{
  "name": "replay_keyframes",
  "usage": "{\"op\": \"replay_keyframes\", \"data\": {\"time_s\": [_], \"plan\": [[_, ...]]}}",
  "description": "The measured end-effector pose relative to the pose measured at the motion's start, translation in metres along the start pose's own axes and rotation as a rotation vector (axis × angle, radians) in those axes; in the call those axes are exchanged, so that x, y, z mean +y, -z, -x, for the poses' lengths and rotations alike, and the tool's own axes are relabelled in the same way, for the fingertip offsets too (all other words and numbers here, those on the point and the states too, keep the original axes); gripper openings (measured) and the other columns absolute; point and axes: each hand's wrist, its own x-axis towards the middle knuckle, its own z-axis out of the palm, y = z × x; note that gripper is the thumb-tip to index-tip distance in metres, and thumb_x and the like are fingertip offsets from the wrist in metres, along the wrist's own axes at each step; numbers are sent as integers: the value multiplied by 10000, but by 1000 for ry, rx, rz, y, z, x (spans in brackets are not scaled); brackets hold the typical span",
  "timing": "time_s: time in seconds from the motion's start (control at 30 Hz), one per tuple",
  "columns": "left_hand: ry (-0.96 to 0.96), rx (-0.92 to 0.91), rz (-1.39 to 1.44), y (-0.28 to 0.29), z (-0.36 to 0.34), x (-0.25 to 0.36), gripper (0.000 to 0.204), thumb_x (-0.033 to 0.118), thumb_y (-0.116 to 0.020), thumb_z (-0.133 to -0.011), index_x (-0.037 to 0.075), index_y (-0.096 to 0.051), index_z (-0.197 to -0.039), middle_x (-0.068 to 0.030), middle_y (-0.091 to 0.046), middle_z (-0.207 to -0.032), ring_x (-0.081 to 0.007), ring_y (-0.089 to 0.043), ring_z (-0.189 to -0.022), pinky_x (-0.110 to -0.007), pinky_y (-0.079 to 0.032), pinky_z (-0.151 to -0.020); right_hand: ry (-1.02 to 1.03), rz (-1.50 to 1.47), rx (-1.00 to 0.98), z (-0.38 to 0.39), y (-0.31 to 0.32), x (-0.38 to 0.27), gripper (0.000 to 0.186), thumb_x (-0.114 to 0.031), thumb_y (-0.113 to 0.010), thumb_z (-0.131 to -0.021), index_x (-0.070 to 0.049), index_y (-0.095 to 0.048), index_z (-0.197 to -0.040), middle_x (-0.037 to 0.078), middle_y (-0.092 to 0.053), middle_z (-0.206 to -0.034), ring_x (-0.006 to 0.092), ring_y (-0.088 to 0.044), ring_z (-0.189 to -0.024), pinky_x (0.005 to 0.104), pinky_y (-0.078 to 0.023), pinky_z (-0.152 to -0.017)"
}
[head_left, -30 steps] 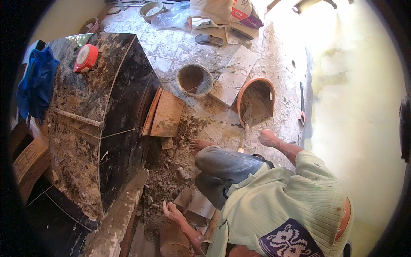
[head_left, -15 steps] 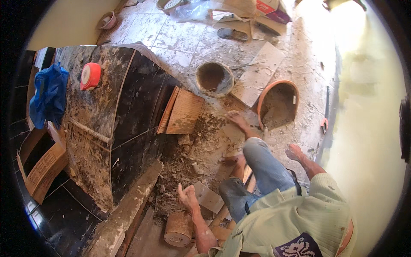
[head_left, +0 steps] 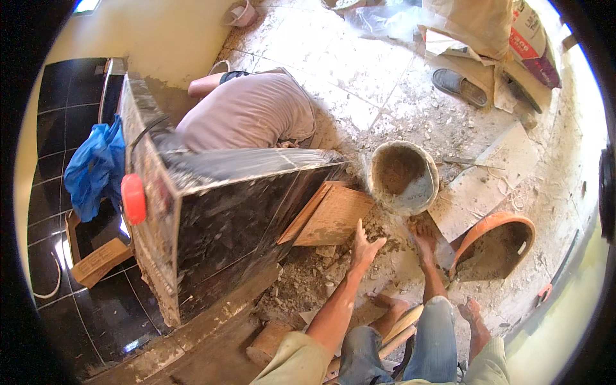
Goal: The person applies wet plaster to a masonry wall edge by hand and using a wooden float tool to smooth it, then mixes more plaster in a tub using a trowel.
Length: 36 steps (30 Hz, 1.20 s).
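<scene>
Orange-brown slabs just ahead, beside the black-tiled bench, holds out the left hand, fingers apart and empty, and the right hand near the orange basin, fingers impossible to tell, seemingly at the reaching stage, needing closed fingers for any grasp.

Rounded red plastic case sits right at the black-tiled block's left edge, crumpled blue sheeting beside it; over on the pale tiled floor, dark-grey slipper, near a brown paper sack!
</scene>
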Motion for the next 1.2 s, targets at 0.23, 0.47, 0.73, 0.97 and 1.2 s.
{"op": "replay_keyframes", "data": {"time_s": [0.23, 0.47, 0.73, 0.97, 1.2], "plan": [[-273, 107, -308, -60, -127, 15, 1307, 381, -886, -628, -72, -27, -1503, -303, -107, -1558, -380, -151, -1454, -443, -153, -1186, 71, -103, -3, -63, -9, 27, 551, -352, -680, -828, 46, -586, -1197, 259, -667, -1039, 406, -639, -988, 434, -524, -823], [-95, 152, 141, -62, -194, 35, 702, 195, -828, -715, -48, -477, -1272, -151, -591, -1134, -244, -566, -990, -366, -459, -869, -38, -117, -14, -50, 0, 17, 600, -348, -667, -841, 69, -551, -1256, 302, -646, -1053, 404, -627, -1026, 432, -506, -879], [1, 254, 57, -81, -154, 60, 252, 50, -692, -729, 7, -604, -961, -74, -611, -858, -197, -540, -779, -368, -434, -700, -113, -268, -69, 35, 16, 24, 610, -338, -648, -844, 83, -537, -1272, 297, -663, -985, 396, -663, -916, 428, -522, -820], [254, 304, 173, -49, -39, 171, 252, 78, -701, -754, 40, -601, -982, -51, -555, -907, -192, -495, -747, -445, -432, -723, -121, -393, 47, 120, 55, 48, 476, -266, -654, -859, 17, -589, -1235, 222, -674, -957, 289, -685, -846, 357, -551, -710], [171, 229, 386, -21, 8, 265, 295, 71, -704, -742, 53, -580, -1009, -27, -505, -876, -189, -469, -754, -439, -441, -722, 44, -316, 141, 96, 171, 36, 385, -210, -647, -897, -18, -607, -1228, 52, -655, -887, 138, -578, -652, 305, -474, -544]]}}
